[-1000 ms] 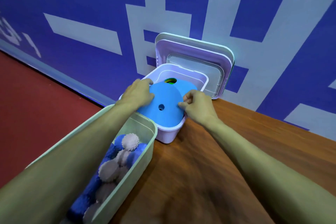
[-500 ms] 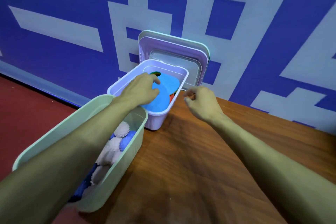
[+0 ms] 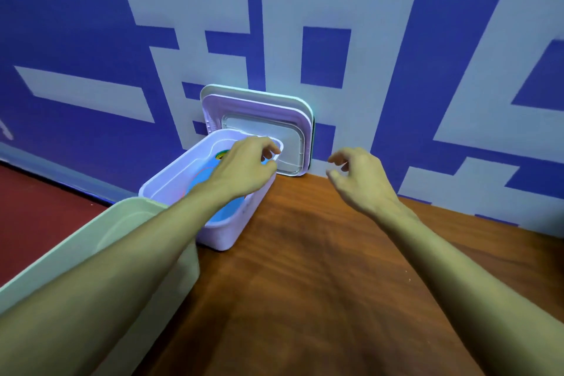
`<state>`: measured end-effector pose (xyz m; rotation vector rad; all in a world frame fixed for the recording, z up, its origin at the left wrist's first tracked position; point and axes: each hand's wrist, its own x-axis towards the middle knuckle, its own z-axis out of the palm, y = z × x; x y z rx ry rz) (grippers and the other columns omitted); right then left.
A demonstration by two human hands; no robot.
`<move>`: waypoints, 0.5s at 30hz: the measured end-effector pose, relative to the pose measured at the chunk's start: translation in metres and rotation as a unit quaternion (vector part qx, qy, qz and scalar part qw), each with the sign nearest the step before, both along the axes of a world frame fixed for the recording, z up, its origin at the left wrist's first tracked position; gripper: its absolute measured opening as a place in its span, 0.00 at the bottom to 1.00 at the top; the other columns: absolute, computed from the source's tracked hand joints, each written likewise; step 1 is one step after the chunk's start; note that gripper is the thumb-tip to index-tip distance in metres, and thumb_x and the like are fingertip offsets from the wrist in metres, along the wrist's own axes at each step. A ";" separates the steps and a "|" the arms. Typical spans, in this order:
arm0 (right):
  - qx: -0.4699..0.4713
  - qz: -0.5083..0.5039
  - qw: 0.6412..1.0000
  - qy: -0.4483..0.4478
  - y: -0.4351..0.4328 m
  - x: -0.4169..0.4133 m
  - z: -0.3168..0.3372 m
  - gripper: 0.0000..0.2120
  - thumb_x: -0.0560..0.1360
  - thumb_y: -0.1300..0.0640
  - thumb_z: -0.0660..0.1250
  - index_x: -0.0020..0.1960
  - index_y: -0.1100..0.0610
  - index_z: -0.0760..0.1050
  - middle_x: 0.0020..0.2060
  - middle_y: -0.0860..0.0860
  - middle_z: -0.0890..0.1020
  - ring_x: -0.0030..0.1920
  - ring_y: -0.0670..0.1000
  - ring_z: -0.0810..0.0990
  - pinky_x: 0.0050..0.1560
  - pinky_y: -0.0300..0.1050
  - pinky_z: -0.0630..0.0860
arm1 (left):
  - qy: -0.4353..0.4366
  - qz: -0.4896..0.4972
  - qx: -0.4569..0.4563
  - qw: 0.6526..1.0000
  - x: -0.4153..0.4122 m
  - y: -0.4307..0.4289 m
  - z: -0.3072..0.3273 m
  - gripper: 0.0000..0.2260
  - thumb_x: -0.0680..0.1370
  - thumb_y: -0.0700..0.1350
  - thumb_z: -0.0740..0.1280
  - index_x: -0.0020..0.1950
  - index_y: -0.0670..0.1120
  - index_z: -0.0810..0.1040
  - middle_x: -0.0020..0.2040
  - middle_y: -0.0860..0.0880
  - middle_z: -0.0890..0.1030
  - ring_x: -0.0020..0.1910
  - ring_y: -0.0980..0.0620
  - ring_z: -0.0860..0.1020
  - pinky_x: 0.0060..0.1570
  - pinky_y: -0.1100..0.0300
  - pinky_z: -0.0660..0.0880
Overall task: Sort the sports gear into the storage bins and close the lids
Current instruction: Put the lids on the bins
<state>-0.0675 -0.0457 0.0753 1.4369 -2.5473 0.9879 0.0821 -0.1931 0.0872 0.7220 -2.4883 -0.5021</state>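
Head view: left hand (image 3: 244, 168) and right hand (image 3: 363, 183) hang loosely curled, empty — discs (image 3: 227, 212) lie in the white bin (image 3: 222, 235). Likely next: grip the leaning lid (image 3: 256, 107) and seat it.

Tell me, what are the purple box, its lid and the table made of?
The pale purple storage bin looks like smooth moulded plastic: thin walls, rounded corners, a soft sheen. Its lid, leaning on the wall, seems the same plastic, with a clearer-looking panel in the middle. The table shows brown wood grain; real wood or a printed veneer, I cannot tell.
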 end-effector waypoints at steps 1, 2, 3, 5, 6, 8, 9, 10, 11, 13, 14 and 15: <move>-0.005 0.004 1.000 -0.005 -0.005 -0.013 -0.003 0.14 0.76 0.55 0.64 0.61 0.56 0.76 0.56 0.52 0.78 0.52 0.46 0.74 0.51 0.37 0.67 | -0.001 0.010 0.003 1.000 -0.017 -0.003 -0.004 0.13 0.73 0.38 0.63 0.55 0.45 0.79 0.51 0.48 0.81 0.53 0.49 0.77 0.52 0.59 0.72; -0.013 0.006 1.000 -0.013 -0.012 -0.027 -0.005 0.15 0.77 0.55 0.64 0.62 0.56 0.75 0.57 0.52 0.78 0.53 0.46 0.74 0.51 0.37 0.67 | -0.001 0.014 0.007 1.000 -0.035 -0.007 -0.008 0.13 0.73 0.38 0.63 0.56 0.45 0.79 0.51 0.48 0.81 0.53 0.50 0.77 0.52 0.61 0.71; -0.024 0.007 0.999 -0.022 -0.021 -0.040 -0.008 0.16 0.76 0.55 0.64 0.63 0.56 0.74 0.58 0.51 0.78 0.55 0.46 0.75 0.52 0.36 0.67 | 0.000 0.017 0.013 1.000 -0.052 -0.013 -0.012 0.14 0.73 0.39 0.64 0.57 0.46 0.79 0.52 0.48 0.80 0.54 0.50 0.77 0.53 0.61 0.70; -0.035 0.013 0.999 -0.040 -0.040 -0.062 -0.017 0.18 0.76 0.54 0.65 0.65 0.55 0.72 0.59 0.51 0.77 0.58 0.48 0.75 0.54 0.37 0.67 | 0.001 0.022 0.022 1.000 -0.081 -0.032 -0.021 0.14 0.74 0.40 0.64 0.59 0.45 0.77 0.53 0.47 0.79 0.54 0.50 0.76 0.55 0.61 0.69; -0.036 0.016 0.998 -0.048 -0.050 -0.071 -0.021 0.20 0.76 0.54 0.66 0.66 0.55 0.70 0.60 0.52 0.76 0.60 0.49 0.74 0.56 0.38 0.67 | 0.003 0.025 0.023 0.999 -0.091 -0.043 -0.024 0.15 0.74 0.40 0.65 0.60 0.45 0.77 0.54 0.46 0.78 0.55 0.49 0.76 0.55 0.63 0.68; -0.035 0.020 0.997 -0.067 -0.071 -0.084 -0.030 0.23 0.76 0.53 0.66 0.68 0.56 0.67 0.63 0.52 0.74 0.62 0.50 0.73 0.59 0.40 0.68 | 0.011 0.037 0.027 0.999 -0.105 -0.068 -0.030 0.15 0.74 0.39 0.65 0.61 0.44 0.76 0.55 0.45 0.77 0.56 0.49 0.75 0.54 0.64 0.66; -0.035 0.018 0.996 -0.079 -0.081 -0.089 -0.033 0.24 0.76 0.53 0.67 0.69 0.56 0.66 0.64 0.53 0.74 0.63 0.50 0.72 0.61 0.41 0.68 | 0.015 0.045 0.030 0.998 -0.108 -0.080 -0.032 0.16 0.74 0.39 0.65 0.62 0.44 0.75 0.56 0.45 0.76 0.56 0.49 0.75 0.54 0.65 0.65; -0.035 0.016 0.995 -0.089 -0.091 -0.093 -0.035 0.25 0.75 0.53 0.67 0.70 0.57 0.65 0.65 0.53 0.73 0.65 0.51 0.72 0.62 0.41 0.67 | 0.018 0.052 0.034 0.998 -0.110 -0.092 -0.032 0.16 0.74 0.39 0.66 0.62 0.44 0.74 0.57 0.45 0.75 0.57 0.49 0.74 0.54 0.65 0.65; -0.032 0.015 0.995 -0.098 -0.101 -0.095 -0.035 0.27 0.75 0.54 0.68 0.71 0.57 0.65 0.65 0.54 0.73 0.65 0.51 0.71 0.63 0.42 0.67 | 0.021 0.060 0.039 0.997 -0.110 -0.102 -0.032 0.17 0.74 0.39 0.66 0.62 0.44 0.74 0.57 0.45 0.74 0.57 0.49 0.74 0.53 0.66 0.64; -0.022 0.013 0.993 -0.112 -0.118 -0.098 -0.032 0.29 0.74 0.54 0.69 0.71 0.58 0.63 0.67 0.55 0.71 0.67 0.52 0.70 0.65 0.42 0.65 | 0.017 0.067 0.047 0.996 -0.108 -0.118 -0.027 0.18 0.73 0.39 0.66 0.63 0.44 0.73 0.58 0.45 0.72 0.58 0.49 0.73 0.54 0.66 0.64; -0.017 0.012 0.993 -0.118 -0.125 -0.100 -0.028 0.30 0.73 0.55 0.69 0.72 0.58 0.62 0.67 0.55 0.70 0.68 0.52 0.69 0.65 0.41 0.64 | 0.014 0.067 0.048 0.996 -0.108 -0.126 -0.023 0.19 0.73 0.38 0.66 0.64 0.44 0.72 0.59 0.45 0.71 0.59 0.49 0.73 0.56 0.64 0.65; -0.012 0.008 0.992 -0.125 -0.132 -0.102 -0.024 0.31 0.73 0.56 0.69 0.72 0.58 0.62 0.68 0.55 0.70 0.69 0.52 0.68 0.65 0.41 0.63 | 0.017 0.069 0.051 0.996 -0.107 -0.133 -0.019 0.20 0.73 0.38 0.66 0.65 0.44 0.72 0.59 0.44 0.71 0.59 0.48 0.73 0.59 0.62 0.66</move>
